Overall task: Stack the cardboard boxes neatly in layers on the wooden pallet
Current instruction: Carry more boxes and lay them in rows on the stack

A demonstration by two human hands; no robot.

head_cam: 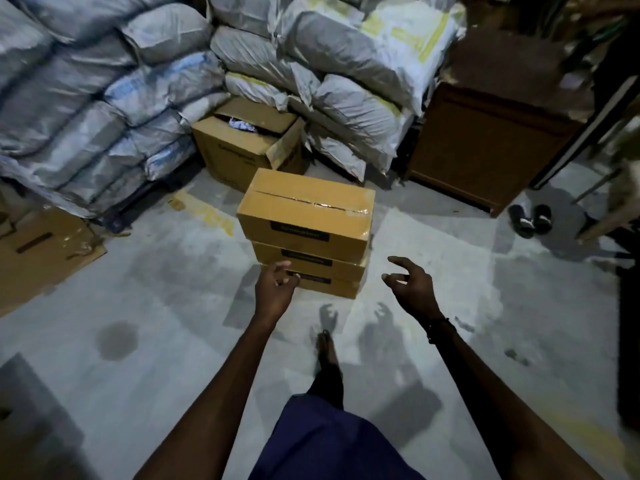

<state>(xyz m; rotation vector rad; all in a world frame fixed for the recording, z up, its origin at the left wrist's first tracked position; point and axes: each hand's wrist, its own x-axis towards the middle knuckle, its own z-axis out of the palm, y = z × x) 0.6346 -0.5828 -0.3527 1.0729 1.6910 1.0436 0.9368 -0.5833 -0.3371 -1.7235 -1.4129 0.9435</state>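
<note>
Three sealed cardboard boxes [304, 209] sit in one stack on the floor [166, 306] straight ahead of me, each with a dark label on its near face; the top one is taped shut along its middle seam, so I cannot tell what is inside. I see no wooden pallet under them from here. Behind the stack stands an open box [242, 143] with its flaps up, and some crumpled cloth or paper shows in it. A flattened box [41, 251] lies at the left, against the sacks.

My left hand [275, 289] reaches out low in front of the stack's near left corner, fingers loosely curled and holding nothing; whether it touches the cardboard I cannot tell. My right hand [410, 282] hangs just right of the stack, fingers spread and loosely bent, holding nothing.

The floor is grey concrete, stained, with yellow smears. Grey sacks [104, 81] are piled high along the back and left. A brown wooden cabinet [485, 147] stands at the right, with a pair of black sandals [530, 220] beside it.
</note>
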